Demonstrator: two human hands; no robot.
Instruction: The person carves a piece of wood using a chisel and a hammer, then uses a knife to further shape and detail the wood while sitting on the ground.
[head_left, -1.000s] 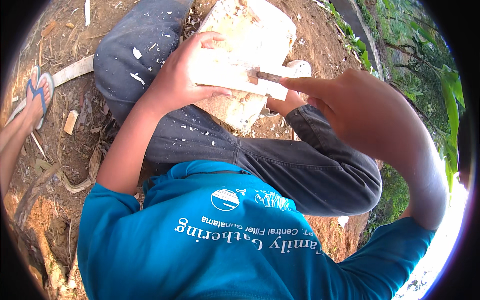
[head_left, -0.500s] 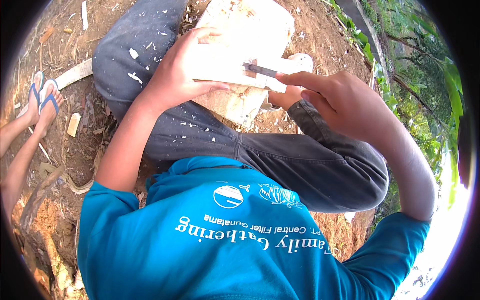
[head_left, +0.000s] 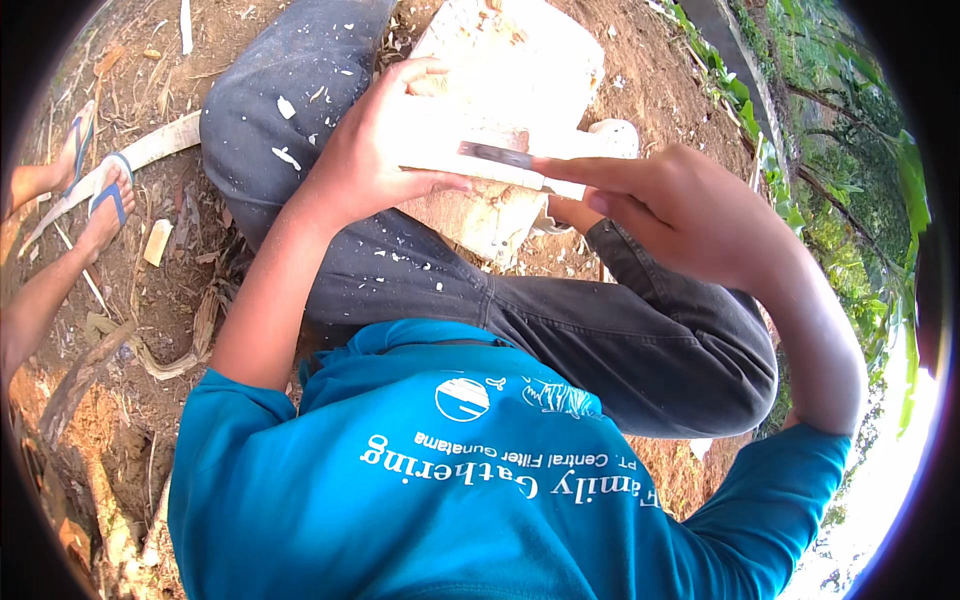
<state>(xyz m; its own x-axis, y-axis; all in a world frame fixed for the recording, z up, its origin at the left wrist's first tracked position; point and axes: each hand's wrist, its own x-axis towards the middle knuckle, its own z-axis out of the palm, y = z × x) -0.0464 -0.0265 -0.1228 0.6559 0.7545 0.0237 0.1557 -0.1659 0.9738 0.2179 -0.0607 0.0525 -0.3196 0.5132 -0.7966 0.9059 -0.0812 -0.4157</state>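
Observation:
My left hand point(head_left: 362, 150) is closed around the left end of a pale, flat piece of wood point(head_left: 470, 170), thumb along its near edge. My right hand point(head_left: 690, 215) grips a knife, its handle hidden inside the fist. The dark, narrow knife blade point(head_left: 495, 154) points left and lies against the wood's top, with my index finger stretched along its back. Beneath the piece is a thick, pale chopping block point(head_left: 480, 218) between my folded legs. Bright glare washes out much of the wood's outline.
My bent legs in dark trousers point(head_left: 400, 265) flank the block, flecked with shavings. On the brown soil at left lie a long pale strip point(head_left: 165, 140) and a wood chip point(head_left: 157, 242). Another person's feet in blue-strapped sandals point(head_left: 112, 205) stand there. Green plants point(head_left: 850, 170) grow at right.
The knife blade and my right hand have shifted left along the wood. My left hand keeps its hold. The other person's feet have moved farther apart.

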